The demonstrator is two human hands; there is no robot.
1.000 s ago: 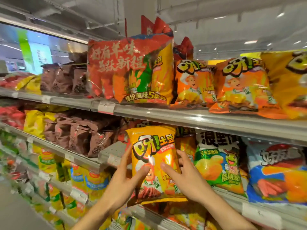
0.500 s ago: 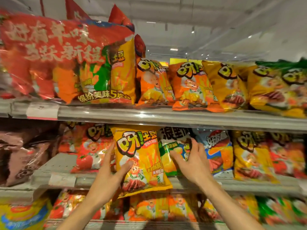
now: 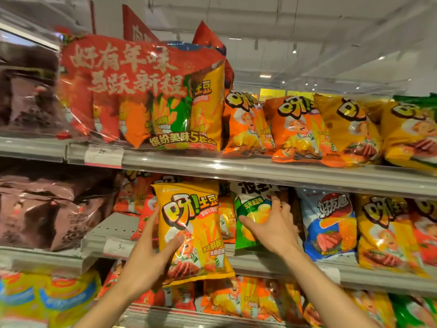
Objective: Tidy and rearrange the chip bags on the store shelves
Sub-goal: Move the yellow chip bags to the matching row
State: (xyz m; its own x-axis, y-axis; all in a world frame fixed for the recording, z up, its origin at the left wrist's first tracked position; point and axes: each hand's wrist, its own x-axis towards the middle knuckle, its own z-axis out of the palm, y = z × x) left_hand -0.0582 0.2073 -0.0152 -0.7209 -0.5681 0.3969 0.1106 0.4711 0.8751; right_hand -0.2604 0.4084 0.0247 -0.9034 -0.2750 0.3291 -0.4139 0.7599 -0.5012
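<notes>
My left hand (image 3: 151,252) grips a yellow chip bag (image 3: 194,223) by its left edge, thumb across the front, holding it upright in front of the middle shelf (image 3: 272,263). To its right, my right hand (image 3: 272,226) grips a green and white chip bag (image 3: 250,204) standing on that shelf, fingers curled over its right side. A blue chip bag (image 3: 331,223) stands just right of my right hand, followed by yellow bags (image 3: 380,230).
The upper shelf (image 3: 260,169) carries a large red multipack (image 3: 142,91) and orange and yellow bags (image 3: 295,129). Brown bags (image 3: 47,209) fill the left side. A bare patch of shelf (image 3: 113,230) lies left of the yellow bag. More bags (image 3: 236,297) sit below.
My right hand left the yellow bag, moved right and took hold of the green and white bag. My left hand still holds the yellow bag. The view swung right.
</notes>
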